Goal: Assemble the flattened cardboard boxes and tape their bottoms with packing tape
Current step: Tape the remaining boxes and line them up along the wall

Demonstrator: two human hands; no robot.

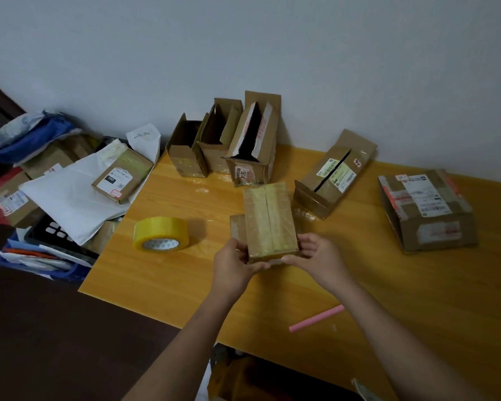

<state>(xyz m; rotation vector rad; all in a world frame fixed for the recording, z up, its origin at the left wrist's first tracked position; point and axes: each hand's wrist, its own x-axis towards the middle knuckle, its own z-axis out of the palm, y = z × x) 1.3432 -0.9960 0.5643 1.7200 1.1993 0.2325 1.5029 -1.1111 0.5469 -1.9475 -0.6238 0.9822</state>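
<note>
Far left, off the table edge: heap of parcels and white paper (70,195), with one labelled small parcel (122,175) lying on top. On the wooden table (417,299), near its left edge, a roll of yellow packing tape (161,233) lies on its side, untouched. Along the wall, three open boxes (223,143) stand side by side, flaps up. Centre front: left hand (234,267) grips the near left corner of a small cardboard box (269,219), thumb on the near face, fingers curled around the left side. The box's upward face is covered in glossy tape, centre seam visible. Right hand (315,256) grips the near right corner, fingers curled around the side. Whether the box rests on the table or is lifted: cannot tell. A pink stick (316,318) lies on the table nearer the viewer. Right of the held box, a slit labelled box (334,173) sits tilted; far right, a taped parcel (425,209)
</note>
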